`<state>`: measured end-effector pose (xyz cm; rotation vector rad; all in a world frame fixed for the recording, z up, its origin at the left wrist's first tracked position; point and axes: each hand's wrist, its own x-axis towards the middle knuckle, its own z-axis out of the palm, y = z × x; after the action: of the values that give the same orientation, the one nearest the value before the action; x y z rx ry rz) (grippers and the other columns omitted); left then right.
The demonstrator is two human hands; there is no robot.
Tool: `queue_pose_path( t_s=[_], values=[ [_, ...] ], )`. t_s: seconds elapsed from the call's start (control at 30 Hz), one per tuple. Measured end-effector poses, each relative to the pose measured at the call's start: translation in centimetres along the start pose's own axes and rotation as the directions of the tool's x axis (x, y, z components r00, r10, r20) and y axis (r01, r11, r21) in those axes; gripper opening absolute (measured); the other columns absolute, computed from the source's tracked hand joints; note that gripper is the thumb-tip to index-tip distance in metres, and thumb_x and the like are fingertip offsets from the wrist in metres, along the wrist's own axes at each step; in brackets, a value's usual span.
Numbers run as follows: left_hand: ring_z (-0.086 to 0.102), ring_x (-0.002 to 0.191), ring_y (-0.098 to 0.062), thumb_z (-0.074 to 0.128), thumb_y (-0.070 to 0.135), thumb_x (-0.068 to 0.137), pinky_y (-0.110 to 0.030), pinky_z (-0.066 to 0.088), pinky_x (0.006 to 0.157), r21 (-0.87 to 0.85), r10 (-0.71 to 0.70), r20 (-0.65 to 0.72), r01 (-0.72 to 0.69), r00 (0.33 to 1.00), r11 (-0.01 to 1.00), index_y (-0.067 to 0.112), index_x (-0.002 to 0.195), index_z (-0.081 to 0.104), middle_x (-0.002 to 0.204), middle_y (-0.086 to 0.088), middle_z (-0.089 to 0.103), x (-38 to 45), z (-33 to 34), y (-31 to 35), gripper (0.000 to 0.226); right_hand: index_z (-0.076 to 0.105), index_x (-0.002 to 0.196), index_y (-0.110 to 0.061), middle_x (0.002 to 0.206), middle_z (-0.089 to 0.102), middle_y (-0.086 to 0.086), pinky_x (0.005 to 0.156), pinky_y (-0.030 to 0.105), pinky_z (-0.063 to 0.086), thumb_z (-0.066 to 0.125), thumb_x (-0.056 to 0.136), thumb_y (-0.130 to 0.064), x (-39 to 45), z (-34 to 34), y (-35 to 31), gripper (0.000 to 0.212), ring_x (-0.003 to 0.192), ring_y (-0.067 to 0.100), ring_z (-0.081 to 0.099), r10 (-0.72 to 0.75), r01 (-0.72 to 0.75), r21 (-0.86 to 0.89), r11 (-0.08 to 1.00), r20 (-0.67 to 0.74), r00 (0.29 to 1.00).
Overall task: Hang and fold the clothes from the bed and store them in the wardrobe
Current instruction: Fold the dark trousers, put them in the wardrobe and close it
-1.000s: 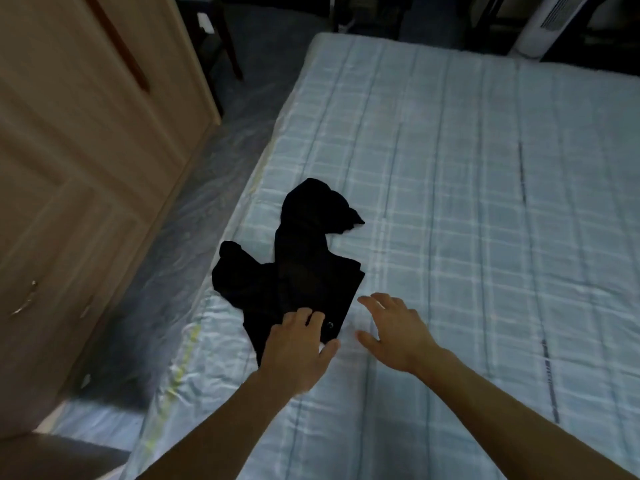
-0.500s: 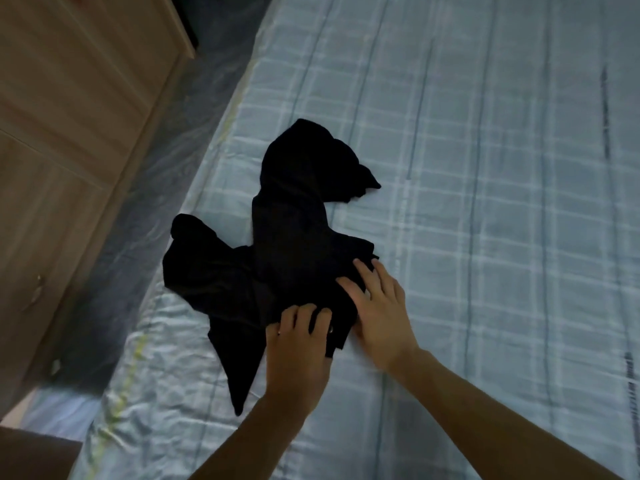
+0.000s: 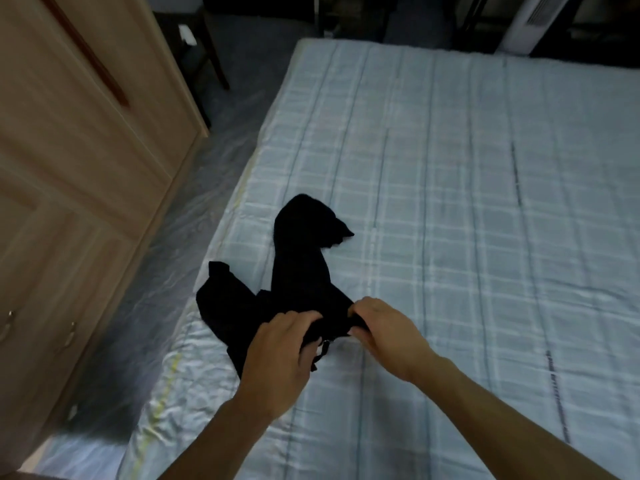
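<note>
A crumpled black garment [image 3: 298, 268] lies near the left edge of the bed [image 3: 467, 188], which has a pale blue checked cover. Its near end is bunched up and lifted a little off the cover. My left hand [image 3: 277, 355] is closed on that near edge from the left. My right hand [image 3: 384, 327] pinches the same edge from the right, a hand's width away. The far part of the garment still rests flat on the bed. The wooden wardrobe [image 3: 79, 161] stands to the left with its doors closed.
A strip of floor [image 3: 194, 188] covered in plastic sheeting runs between wardrobe and bed. A dark chair [image 3: 204, 53] stands at the far end of that strip. A white appliance [image 3: 530, 22] is beyond the bed's far right corner.
Both hands went from resting open on the garment's near end to closing on it and lifting it slightly. The camera view pulled back and up.
</note>
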<state>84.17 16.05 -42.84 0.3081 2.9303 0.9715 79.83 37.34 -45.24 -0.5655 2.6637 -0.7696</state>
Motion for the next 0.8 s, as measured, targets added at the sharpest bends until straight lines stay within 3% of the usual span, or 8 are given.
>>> queue_pose_path(
  t_s=[0.13, 0.23, 0.33, 0.53, 0.7, 0.8],
  values=[
    [0.059, 0.099, -0.015, 0.068, 0.010, 0.089, -0.040, 0.050, 0.084, -0.021, 0.089, -0.072, -0.091, 0.993, 0.996, 0.023, 0.122, 0.062, 0.107, 0.007, 0.064, -2.0, -4.4, 5.7, 0.036, 0.052, 0.108, -0.022, 0.102, 0.055, -0.008, 0.073, 0.021, 0.042, 0.052, 0.100, -0.027, -5.9, -5.1, -4.0, 0.010, 0.085, 0.010, 0.054, 0.041, -0.034, 0.111, 0.993, -0.065, 0.997],
    [0.056, 0.104, -0.010, 0.066, 0.010, 0.090, -0.033, 0.046, 0.091, -0.077, 0.117, -0.125, -0.128, 0.985, 0.989, 0.026, 0.121, 0.061, 0.111, 0.010, 0.061, -4.2, -7.6, 10.1, 0.035, 0.048, 0.098, -0.031, 0.094, 0.052, -0.018, 0.069, 0.021, 0.045, 0.054, 0.098, -0.030, -10.7, -9.2, -6.9, 0.006, 0.080, 0.004, 0.055, 0.049, -0.023, 0.145, 0.989, -0.177, 0.983],
    [0.054, 0.104, -0.008, 0.067, 0.010, 0.091, -0.024, 0.043, 0.090, -0.123, 0.156, -0.206, -0.183, 0.966, 0.975, 0.026, 0.118, 0.063, 0.109, 0.011, 0.058, -7.0, -10.7, 14.8, 0.032, 0.050, 0.095, -0.031, 0.089, 0.054, -0.017, 0.069, 0.025, 0.048, 0.057, 0.096, -0.031, -15.7, -13.2, -10.0, 0.007, 0.078, 0.004, 0.055, 0.023, 0.014, 0.125, 0.992, -0.288, 0.957],
    [0.059, 0.107, -0.011, 0.058, 0.015, 0.091, -0.030, 0.047, 0.093, -0.251, 0.192, -0.308, -0.274, 0.932, 0.928, 0.026, 0.112, 0.065, 0.109, 0.013, 0.061, -13.2, -16.6, 23.5, 0.025, 0.052, 0.092, -0.024, 0.088, 0.055, -0.010, 0.071, 0.025, 0.044, 0.058, 0.095, -0.028, -24.7, -18.8, -16.5, 0.007, 0.081, 0.008, 0.054, -0.098, 0.164, 0.099, 0.982, -0.473, 0.876],
    [0.062, 0.105, -0.010, 0.060, 0.009, 0.088, -0.027, 0.047, 0.092, -0.278, 0.235, -0.367, -0.347, 0.900, 0.896, 0.023, 0.109, 0.065, 0.106, 0.012, 0.066, -17.5, -20.7, 28.0, 0.025, 0.049, 0.090, -0.029, 0.072, 0.061, -0.007, 0.062, 0.027, 0.045, 0.056, 0.097, -0.033, -30.9, -20.9, -20.7, 0.010, 0.067, 0.010, 0.058, -0.144, 0.229, 0.134, 0.964, -0.459, 0.877],
    [0.064, 0.103, -0.007, 0.063, 0.001, 0.089, -0.022, 0.048, 0.089, -0.316, 0.231, -0.369, -0.356, 0.900, 0.879, 0.024, 0.108, 0.065, 0.102, 0.015, 0.068, -20.5, -22.3, 29.5, 0.029, 0.053, 0.091, -0.029, 0.070, 0.062, -0.006, 0.056, 0.019, 0.042, 0.058, 0.096, -0.036, -34.4, -21.2, -23.3, 0.010, 0.062, 0.009, 0.058, -0.176, 0.272, 0.149, 0.951, -0.463, 0.869]
  ],
)
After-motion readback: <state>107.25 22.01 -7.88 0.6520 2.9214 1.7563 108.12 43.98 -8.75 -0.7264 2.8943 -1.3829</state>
